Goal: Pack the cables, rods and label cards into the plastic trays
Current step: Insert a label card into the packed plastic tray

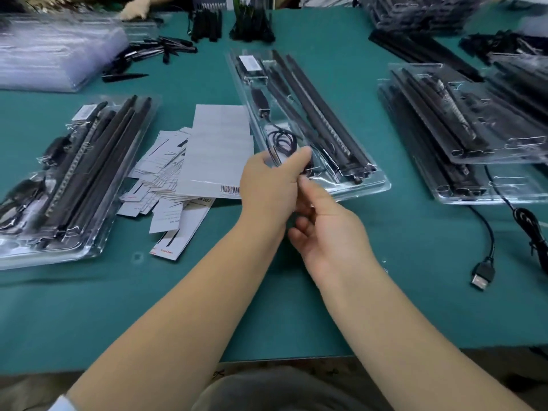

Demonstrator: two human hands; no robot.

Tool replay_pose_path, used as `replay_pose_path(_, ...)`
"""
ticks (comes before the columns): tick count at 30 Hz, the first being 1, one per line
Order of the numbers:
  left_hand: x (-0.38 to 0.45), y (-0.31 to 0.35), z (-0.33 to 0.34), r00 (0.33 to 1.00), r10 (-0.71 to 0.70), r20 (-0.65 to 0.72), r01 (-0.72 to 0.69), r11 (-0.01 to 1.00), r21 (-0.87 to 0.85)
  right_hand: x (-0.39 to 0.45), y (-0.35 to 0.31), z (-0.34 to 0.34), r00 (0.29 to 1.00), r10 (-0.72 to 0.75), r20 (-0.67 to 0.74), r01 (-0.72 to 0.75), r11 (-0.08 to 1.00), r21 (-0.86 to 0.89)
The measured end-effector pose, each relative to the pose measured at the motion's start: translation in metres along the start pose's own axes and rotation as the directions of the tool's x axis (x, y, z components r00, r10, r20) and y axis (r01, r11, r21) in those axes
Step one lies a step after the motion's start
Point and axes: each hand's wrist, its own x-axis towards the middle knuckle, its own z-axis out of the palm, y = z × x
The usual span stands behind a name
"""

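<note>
On the green worktop (296, 307), the right hand (329, 229) hangs with loose, half-curled fingers, its grip empty. Just beyond, the left hand (269, 185) pinches the near corner of the clear plastic tray (364, 188). That tray holds long black rods (320, 117) and a coiled black cable (281, 140). Lifting one corner could tip it and spill them. White label cards (216, 143) lie beside it.

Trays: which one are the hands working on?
The middle tray, angled beside the label cards; both hands meet at its near end. Left and right stacks sit untouched.
</note>
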Motion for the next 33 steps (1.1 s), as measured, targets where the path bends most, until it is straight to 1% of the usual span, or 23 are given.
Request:
replay_pose_path(1, -0.001, 0.0, 0.001, 0.999, -0.025, 0.021, 0.025, 1.0, -0.006, 0.002, 0.001, 0.001, 1.0, -0.013, -0.026, 0.013, 1.0, -0.004)
replay_pose_path(4, -0.004, -0.002, 0.003, 0.98, -0.162, 0.112, 0.168, 0.985, -0.047, 0.004, 0.0, 0.003, 0.997, -0.057, -0.055, 0.058, 0.998, 0.011)
replay_pose_path(7, -0.003, -0.002, 0.005, 0.967, -0.212, 0.143, 0.223, 0.973, -0.063, 0.007, -0.003, 0.003, 0.986, -0.136, -0.095, 0.135, 0.991, -0.017)
replay_pose_path(9, 0.001, 0.0, 0.003, 0.962, -0.234, 0.143, 0.244, 0.968, -0.056, 0.008, -0.003, 0.003, 0.982, -0.147, -0.115, 0.145, 0.989, -0.031)
replay_pose_path(11, 0.006, -0.001, 0.0, 0.946, -0.284, 0.156, 0.299, 0.95, -0.087, 0.009, -0.002, 0.002, 0.983, -0.143, -0.113, 0.14, 0.99, -0.033)
replay_pose_path(13, 0.01, -0.001, -0.004, 0.93, -0.323, 0.173, 0.348, 0.926, -0.143, 0.007, 0.0, 0.002, 0.984, -0.157, -0.082, 0.151, 0.986, -0.077)
replay_pose_path(15, 0.013, 0.001, -0.007, 0.912, -0.36, 0.194, 0.393, 0.904, -0.168, 0.005, 0.004, 0.003, 0.984, -0.173, -0.047, 0.165, 0.978, -0.13)
replay_pose_path(17, 0.015, 0.002, -0.011, 0.9, -0.377, 0.218, 0.419, 0.888, -0.192, 0.003, 0.007, 0.004, 0.982, -0.185, -0.032, 0.179, 0.973, -0.147)
replay_pose_path(20, 0.015, 0.004, -0.014, 0.904, -0.349, 0.246, 0.399, 0.896, -0.197, 0.002, 0.008, 0.007, 0.979, -0.201, -0.005, 0.199, 0.972, -0.125)
replay_pose_path(24, 0.016, 0.005, -0.014, 0.936, -0.292, 0.199, 0.325, 0.931, -0.165, 0.0, 0.011, 0.008, 0.975, -0.22, 0.038, 0.223, 0.969, -0.106)
replay_pose_path(29, 0.015, 0.006, -0.017, 0.934, -0.292, 0.205, 0.325, 0.933, -0.154, -0.001, 0.01, 0.008, 0.967, -0.247, 0.058, 0.252, 0.963, -0.097)
replay_pose_path(31, 0.017, 0.009, -0.019, 0.94, -0.286, 0.185, 0.312, 0.941, -0.132, -0.001, 0.012, 0.009, 0.969, -0.228, 0.096, 0.239, 0.962, -0.132)
replay_pose_path(33, 0.02, 0.018, -0.027, 0.946, -0.271, 0.177, 0.295, 0.947, -0.128, -0.004, 0.013, 0.011, 0.969, -0.175, 0.174, 0.202, 0.967, -0.154)
